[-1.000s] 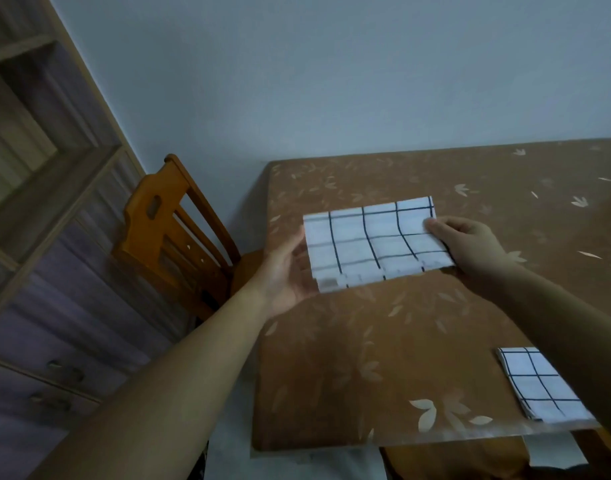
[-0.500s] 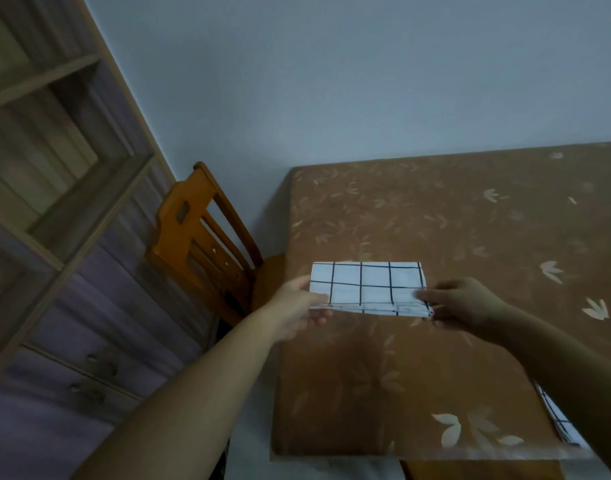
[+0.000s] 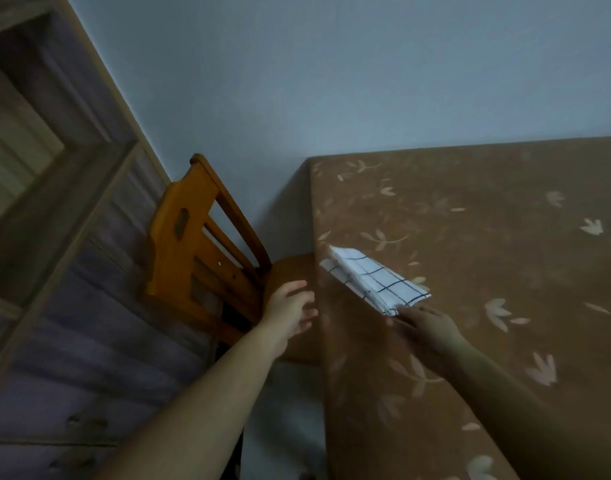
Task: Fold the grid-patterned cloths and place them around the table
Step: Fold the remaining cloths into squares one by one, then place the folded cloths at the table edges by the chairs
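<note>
Setting down one folded cloth (image 3: 376, 284) near the table's left edge is how I read this step. I have the right hand (image 3: 432, 329) pinching the cloth's near end. Motion blur hides the thumb, so the pinch is a judgement from how the cloth fans out of the fingertips.

The cloth is a narrow, layered packet, white with dark grid lines. It lies slantwise over the brown leaf-printed table (image 3: 487, 209), with its far end close to the left edge. I cannot tell whether it touches the surface or hangs just above it.

The left hand (image 3: 290, 311) grasps nothing. Its fingers are loosely spread, and it is beside the table edge, over the seat of the wooden chair (image 3: 189, 244). Likely reason: one hand suffices for a packet this small, and the free one is near enough to square it up.

The chair is tucked against this side of the table, so I take the spot in front of it as the intended place, one cloth per seat. A wooden shelf unit (image 3: 40, 174) stands further left.

Risk: held by one end, the layers may slip apart, and the far end is close enough to the edge to slide off.

Next move, in my judgement: lower it flat, nudge it inward, release.
</note>
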Tool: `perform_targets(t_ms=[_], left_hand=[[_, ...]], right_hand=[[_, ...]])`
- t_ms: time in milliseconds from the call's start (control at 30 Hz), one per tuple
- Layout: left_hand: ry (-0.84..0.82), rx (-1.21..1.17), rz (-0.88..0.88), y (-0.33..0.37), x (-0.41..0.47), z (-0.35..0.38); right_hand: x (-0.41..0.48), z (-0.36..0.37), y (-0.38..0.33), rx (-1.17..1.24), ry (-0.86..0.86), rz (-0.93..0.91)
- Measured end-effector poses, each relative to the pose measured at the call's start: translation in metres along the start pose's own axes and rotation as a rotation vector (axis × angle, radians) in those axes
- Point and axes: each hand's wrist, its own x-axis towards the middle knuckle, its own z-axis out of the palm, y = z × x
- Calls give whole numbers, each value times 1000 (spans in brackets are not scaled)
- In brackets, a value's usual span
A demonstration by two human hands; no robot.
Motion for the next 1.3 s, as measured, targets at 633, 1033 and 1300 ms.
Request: perform_targets(t_ms=[633,1033,1300], left_hand=[[-221,851,446,4,51,14],[-103,1001,533,-33,-121,119],[-88,986,587,-72,-238,178]], right_hand=[[25,10,0,-719,72,-247],[-90,-191,-22,-1302,200,-516],[-167,-292,-16,-1237,206,-598]])
